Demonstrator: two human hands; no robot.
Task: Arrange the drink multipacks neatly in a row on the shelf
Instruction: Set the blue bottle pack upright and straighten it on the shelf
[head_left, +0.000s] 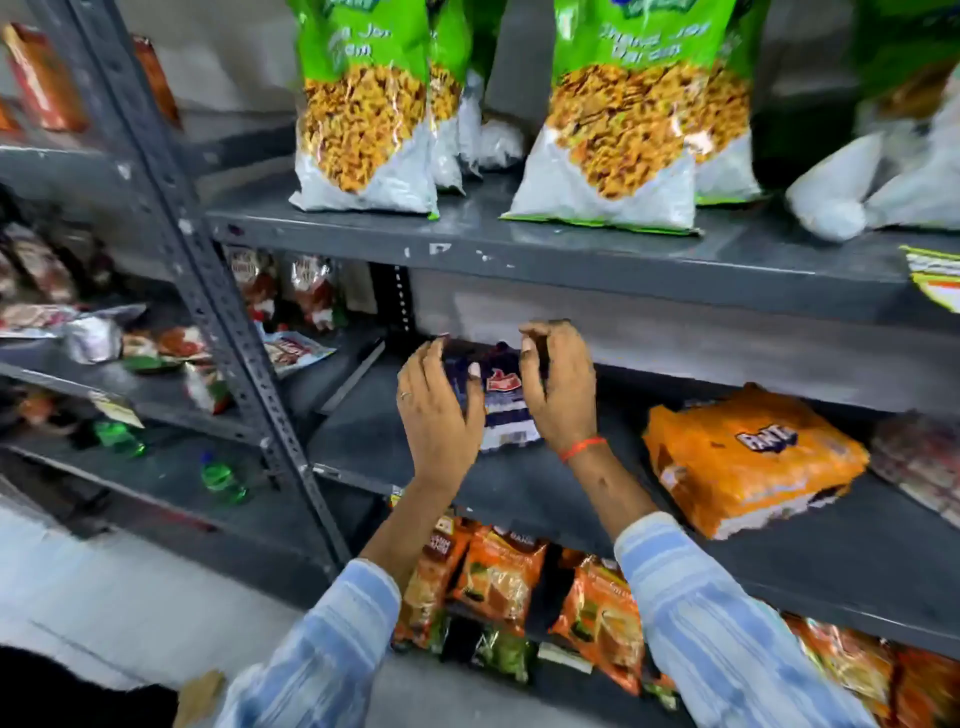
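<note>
A dark blue drink multipack (501, 400) lies on the grey middle shelf (519, 488), towards its left end. My left hand (439, 410) cups its left side and my right hand (561, 387) cups its right side, fingers curled over the far edge. Both hands hide much of the pack. An orange drink multipack (748, 462) lies flat and skewed on the same shelf to the right, apart from the blue one. At the far right edge a reddish pack (919, 462) is only partly in view.
Green snack bags (363, 114) stand on the upper shelf (467, 244). Orange snack packets (498, 577) fill the shelf below. A slotted grey upright (208, 291) divides this rack from the left rack, which holds mixed packets and green bottles (223, 478).
</note>
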